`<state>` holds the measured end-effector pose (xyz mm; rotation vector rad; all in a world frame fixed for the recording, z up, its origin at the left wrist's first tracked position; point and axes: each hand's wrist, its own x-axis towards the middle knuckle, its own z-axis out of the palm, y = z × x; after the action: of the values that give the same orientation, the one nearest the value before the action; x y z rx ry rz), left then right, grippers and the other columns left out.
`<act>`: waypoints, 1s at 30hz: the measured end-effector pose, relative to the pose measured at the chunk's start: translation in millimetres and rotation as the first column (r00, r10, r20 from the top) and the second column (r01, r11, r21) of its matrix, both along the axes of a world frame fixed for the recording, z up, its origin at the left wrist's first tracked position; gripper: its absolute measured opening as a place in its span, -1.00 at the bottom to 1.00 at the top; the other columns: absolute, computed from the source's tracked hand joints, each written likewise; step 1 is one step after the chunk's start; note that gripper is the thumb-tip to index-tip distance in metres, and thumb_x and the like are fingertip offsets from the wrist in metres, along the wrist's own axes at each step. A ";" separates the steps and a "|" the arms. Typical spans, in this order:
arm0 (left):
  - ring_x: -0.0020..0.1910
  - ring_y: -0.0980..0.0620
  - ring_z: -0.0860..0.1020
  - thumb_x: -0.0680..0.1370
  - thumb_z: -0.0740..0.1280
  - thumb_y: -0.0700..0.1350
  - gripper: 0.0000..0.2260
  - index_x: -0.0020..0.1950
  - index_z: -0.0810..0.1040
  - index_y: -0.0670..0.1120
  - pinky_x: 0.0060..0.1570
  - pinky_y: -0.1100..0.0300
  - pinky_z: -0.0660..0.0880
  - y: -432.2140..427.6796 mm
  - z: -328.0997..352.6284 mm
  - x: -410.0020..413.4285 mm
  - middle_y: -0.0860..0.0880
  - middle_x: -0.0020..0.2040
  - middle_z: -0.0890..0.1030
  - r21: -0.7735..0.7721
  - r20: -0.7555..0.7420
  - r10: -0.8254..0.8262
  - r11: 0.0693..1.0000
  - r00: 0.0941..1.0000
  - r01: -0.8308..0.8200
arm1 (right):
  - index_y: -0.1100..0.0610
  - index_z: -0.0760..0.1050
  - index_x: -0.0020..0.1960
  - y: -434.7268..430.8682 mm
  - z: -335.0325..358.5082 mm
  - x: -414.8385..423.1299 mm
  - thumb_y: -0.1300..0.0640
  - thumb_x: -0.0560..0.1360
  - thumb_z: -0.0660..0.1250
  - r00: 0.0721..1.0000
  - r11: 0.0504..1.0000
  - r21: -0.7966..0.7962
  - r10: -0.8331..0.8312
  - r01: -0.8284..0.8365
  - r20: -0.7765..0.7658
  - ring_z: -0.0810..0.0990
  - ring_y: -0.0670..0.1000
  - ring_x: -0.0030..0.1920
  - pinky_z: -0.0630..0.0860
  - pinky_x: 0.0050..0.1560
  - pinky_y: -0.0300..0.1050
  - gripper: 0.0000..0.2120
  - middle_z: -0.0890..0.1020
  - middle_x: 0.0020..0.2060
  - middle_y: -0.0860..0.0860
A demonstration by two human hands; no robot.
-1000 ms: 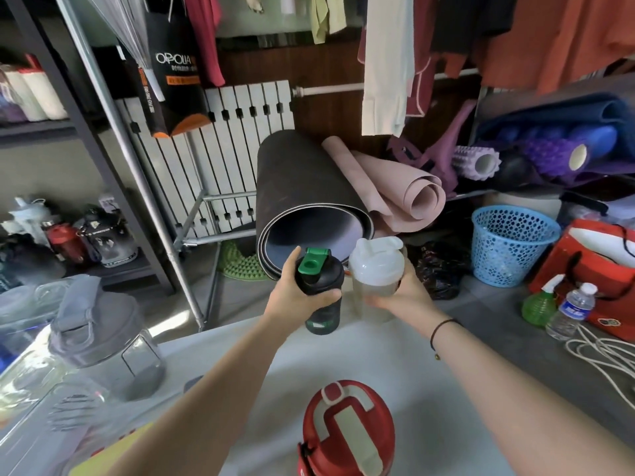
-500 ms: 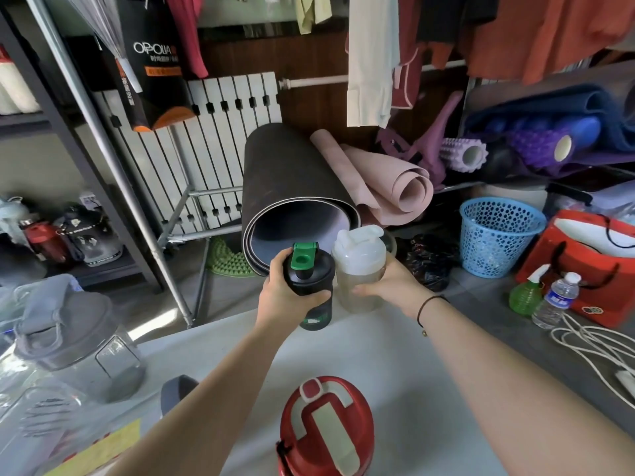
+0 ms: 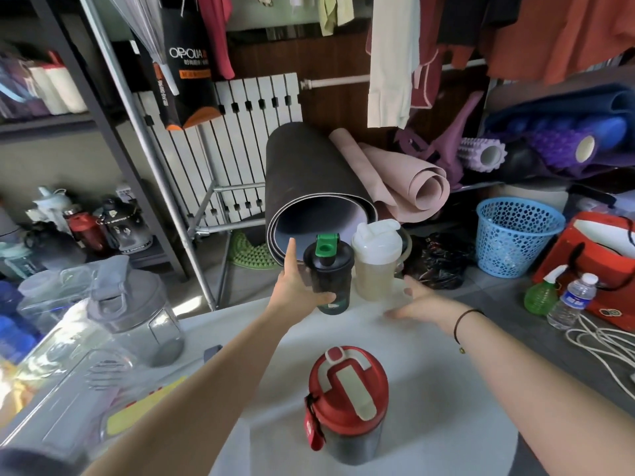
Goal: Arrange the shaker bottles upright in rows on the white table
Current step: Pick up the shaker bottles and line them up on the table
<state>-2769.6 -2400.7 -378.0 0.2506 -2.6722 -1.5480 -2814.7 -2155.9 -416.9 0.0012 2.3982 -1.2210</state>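
Observation:
Two shaker bottles stand upright side by side at the far edge of the white table: a dark one with a green flip cap and a translucent one with a white lid. My left hand is beside the dark bottle, fingers straight and spread, thumb still against its lower front. My right hand, blurred, hovers open just right of the white-lidded bottle, clear of it. A red-lidded dark shaker stands upright near me. A clear bottle with a grey lid stands at the left.
Clear plastic containers crowd the table's left side. Past the far edge lie rolled mats and a slanted metal rack pole. On the grey floor to the right are a blue basket, green spray bottle, water bottle and white cable.
Both hands gripped the two far bottles before. Now the bottles rest on the table, my right hand has pulled back to the right, and my left hand's fingers have spread.

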 end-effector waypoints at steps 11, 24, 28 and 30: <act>0.41 -0.15 0.36 0.30 0.54 0.10 0.04 0.58 -0.07 0.15 0.36 0.03 0.37 -81.8 37.8 78.5 -0.13 0.50 0.26 -0.660 0.599 -0.011 0.560 0.800 0.502 | -0.06 -0.34 0.54 4.4 -26.8 70.1 -0.43 0.11 0.40 0.920 0.722 0.589 0.380 -0.362 0.100 -0.37 0.07 0.53 -0.18 0.41 0.45 0.30 -0.40 0.51 -0.12; -0.14 0.30 0.45 0.18 0.58 0.11 0.08 0.57 0.05 0.14 -0.20 0.57 0.31 -107.8 18.1 87.0 0.32 -0.09 0.52 -0.592 0.616 -0.182 0.535 0.767 0.602 | -0.06 -0.25 0.56 6.6 -25.3 77.3 -0.31 0.20 0.48 0.941 0.798 0.528 0.339 -0.291 0.007 -0.34 0.06 0.54 -0.23 0.40 0.45 0.22 -0.32 0.54 -0.11; 0.09 0.10 0.48 0.15 0.53 0.24 -0.02 0.50 0.20 0.19 0.02 0.32 0.37 -111.6 31.7 78.9 0.10 0.23 0.54 -0.759 0.377 -0.213 0.487 0.901 0.433 | -0.07 -0.26 0.56 6.4 -25.7 77.7 -0.31 0.21 0.48 0.941 0.800 0.525 0.338 -0.290 0.006 -0.34 0.05 0.54 -0.24 0.42 0.43 0.21 -0.33 0.54 -0.12; 0.12 0.04 0.50 0.08 0.50 0.29 -0.03 0.46 0.23 0.26 0.08 0.23 0.43 -111.4 50.3 65.0 0.05 0.24 0.50 -0.732 0.231 -0.185 0.613 0.955 0.296 | -0.07 -0.25 0.56 6.3 -25.8 77.8 -0.31 0.20 0.48 0.944 0.804 0.523 0.330 -0.283 0.003 -0.33 0.03 0.54 -0.24 0.42 0.41 0.22 -0.31 0.54 -0.13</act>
<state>-2704.5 -2512.1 -327.7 -0.0632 -3.2710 -0.2761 -2736.9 -2149.6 -442.7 -0.2723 2.6003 -0.4116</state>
